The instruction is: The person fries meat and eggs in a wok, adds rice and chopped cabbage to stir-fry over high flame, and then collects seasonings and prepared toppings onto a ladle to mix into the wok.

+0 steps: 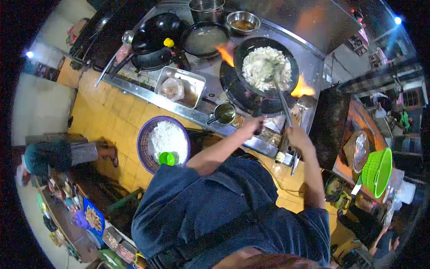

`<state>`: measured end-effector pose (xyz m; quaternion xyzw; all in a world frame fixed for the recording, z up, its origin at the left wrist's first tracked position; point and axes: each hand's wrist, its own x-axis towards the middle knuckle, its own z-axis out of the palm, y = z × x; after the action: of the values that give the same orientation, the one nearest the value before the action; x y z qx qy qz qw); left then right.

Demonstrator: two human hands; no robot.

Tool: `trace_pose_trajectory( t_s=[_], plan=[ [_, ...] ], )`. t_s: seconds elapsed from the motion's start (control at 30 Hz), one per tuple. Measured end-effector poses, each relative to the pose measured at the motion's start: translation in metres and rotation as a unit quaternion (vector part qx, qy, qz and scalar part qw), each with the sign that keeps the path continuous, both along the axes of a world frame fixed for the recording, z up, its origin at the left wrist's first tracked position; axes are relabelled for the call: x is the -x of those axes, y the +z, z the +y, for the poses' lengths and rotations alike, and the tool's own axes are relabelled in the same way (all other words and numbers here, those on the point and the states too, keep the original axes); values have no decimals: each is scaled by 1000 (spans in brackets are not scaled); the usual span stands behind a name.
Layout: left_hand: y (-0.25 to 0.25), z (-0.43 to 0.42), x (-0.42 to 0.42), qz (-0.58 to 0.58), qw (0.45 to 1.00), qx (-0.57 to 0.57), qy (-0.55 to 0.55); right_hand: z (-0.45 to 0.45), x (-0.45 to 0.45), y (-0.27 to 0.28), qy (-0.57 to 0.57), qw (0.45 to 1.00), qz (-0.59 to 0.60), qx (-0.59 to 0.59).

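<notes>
A black wok (239, 67) full of white rice (264, 67) stands over a burner, with orange flames at its left and right sides. My left hand (253, 127) is closed round the wok's handle at the near side. My right hand (298, 138) grips the long metal handle of a ladle (285, 105), whose head is blurred in the rice. Left of my left hand, a small dark-handled pan (225, 113) of liquid rests at the stove's edge.
A purple basket (142, 143) of white rice with a green bowl (166, 158) stands left of my body. On the stove are a metal tray (195, 85), a pan of liquid (205, 39) and a steel bowl (243, 22). Another person (58, 156) stands far left.
</notes>
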<state>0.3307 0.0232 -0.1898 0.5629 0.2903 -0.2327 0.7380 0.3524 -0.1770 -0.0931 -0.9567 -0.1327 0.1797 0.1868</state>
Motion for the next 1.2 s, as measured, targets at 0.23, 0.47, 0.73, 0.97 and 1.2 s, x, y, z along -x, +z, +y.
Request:
trace_pose_trajectory(
  t_s=[0.23, 0.47, 0.73, 0.97, 1.2],
  plan=[
    [110, 31, 6, 62, 905, 417, -55, 5, 49, 135, 63, 987, 45, 142],
    [145, 13, 92, 52, 967, 231, -89, 16, 63, 109, -16, 986, 26, 161],
    [89, 31, 57, -15, 984, 168, -55, 9, 66, 50, -54, 972, -87, 210],
    [36, 37, 34, -58, 990, 111, -63, -11, 83, 100, -96, 987, -118, 60],
    [-20, 36, 0, -115, 990, 77, -39, -9, 32, -54, -50, 996, -69, -6]
  ],
)
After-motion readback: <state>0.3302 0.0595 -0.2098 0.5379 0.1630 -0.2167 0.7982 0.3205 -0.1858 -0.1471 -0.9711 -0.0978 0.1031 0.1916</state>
